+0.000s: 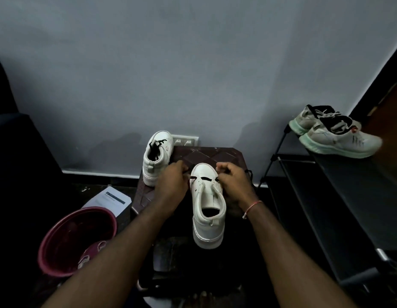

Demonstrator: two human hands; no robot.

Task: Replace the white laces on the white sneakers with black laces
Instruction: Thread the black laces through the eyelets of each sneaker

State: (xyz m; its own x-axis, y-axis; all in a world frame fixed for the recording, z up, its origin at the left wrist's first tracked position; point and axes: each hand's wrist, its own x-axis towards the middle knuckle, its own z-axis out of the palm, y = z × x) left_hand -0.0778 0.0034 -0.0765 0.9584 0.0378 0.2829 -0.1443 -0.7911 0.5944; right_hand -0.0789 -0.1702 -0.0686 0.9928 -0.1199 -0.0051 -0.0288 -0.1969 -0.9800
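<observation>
A white sneaker stands on a dark stool, toe towards the wall. A black lace runs across its lowest eyelets. My left hand pinches the lace's left end beside the toe. My right hand pinches the right end, and more black lace trails off past it to the right. A second white sneaker with black lacing stands at the stool's far left corner. No white laces are visible.
A maroon bucket sits on the floor at the left, with a sheet of paper behind it. A black shoe rack on the right carries a pair of grey trainers. A wall socket is behind the stool.
</observation>
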